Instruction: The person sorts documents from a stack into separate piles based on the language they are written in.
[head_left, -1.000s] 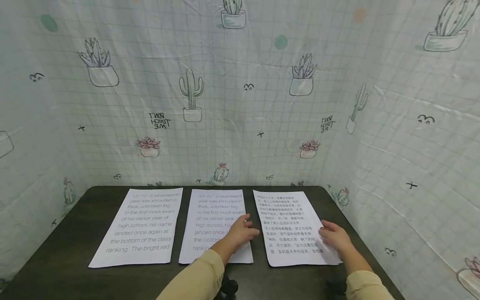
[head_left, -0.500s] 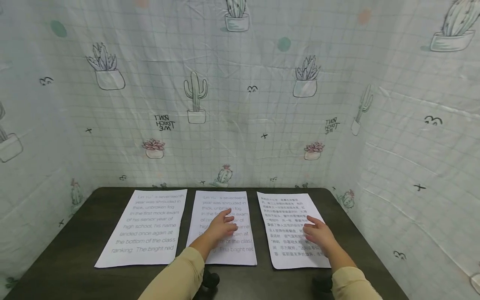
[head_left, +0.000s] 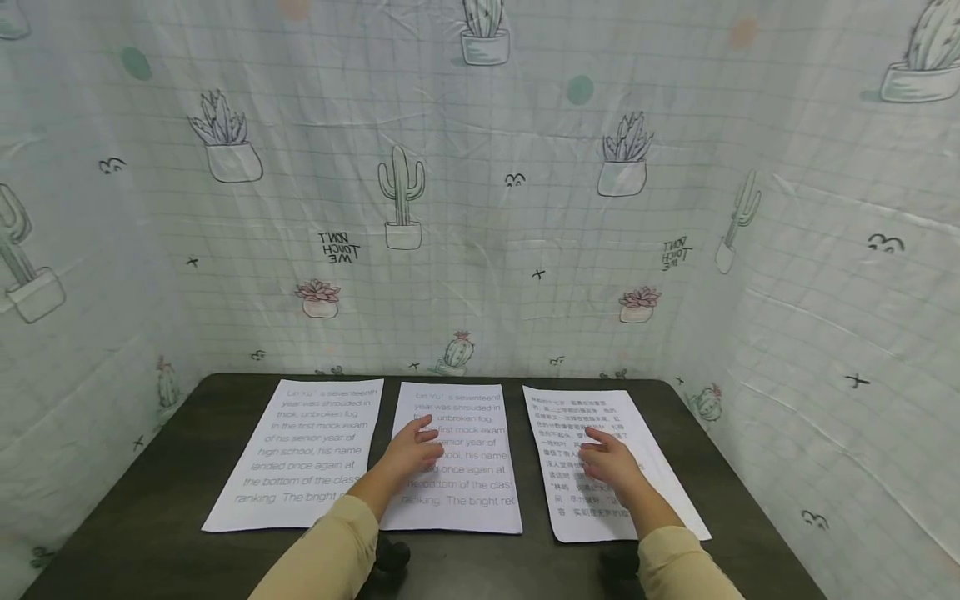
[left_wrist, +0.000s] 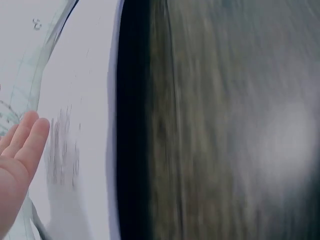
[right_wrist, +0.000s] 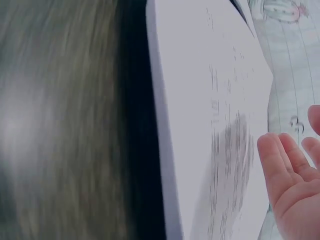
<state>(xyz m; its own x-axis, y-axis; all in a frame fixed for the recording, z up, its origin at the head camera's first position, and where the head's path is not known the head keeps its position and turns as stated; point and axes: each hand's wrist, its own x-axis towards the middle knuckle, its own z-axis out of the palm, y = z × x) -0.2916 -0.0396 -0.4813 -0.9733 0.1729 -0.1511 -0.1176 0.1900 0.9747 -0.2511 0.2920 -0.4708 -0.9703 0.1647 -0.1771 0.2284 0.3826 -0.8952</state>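
Note:
Three stacks of printed paper lie in a row in the head view. My left hand hovers over the left part of the middle English-text stack, fingers relaxed and holding nothing. The left English-text stack lies beside it, its lower right corner behind my sleeve. Over the right stack, printed in Chinese characters, hangs my right hand, its fingers loose. In the left wrist view the fingers are extended above a blurred page. The right wrist view likewise shows a hand with nothing in it.
The stacks rest on a dark wooden table. Behind and on both sides hangs a pale curtain printed with cacti. Dark rounded objects sit under each wrist, partly hidden by the sleeves.
Both hands have moved left in the head view, the left across the middle stack and the right from the right stack's edge inward over its text. The view has shifted slightly.

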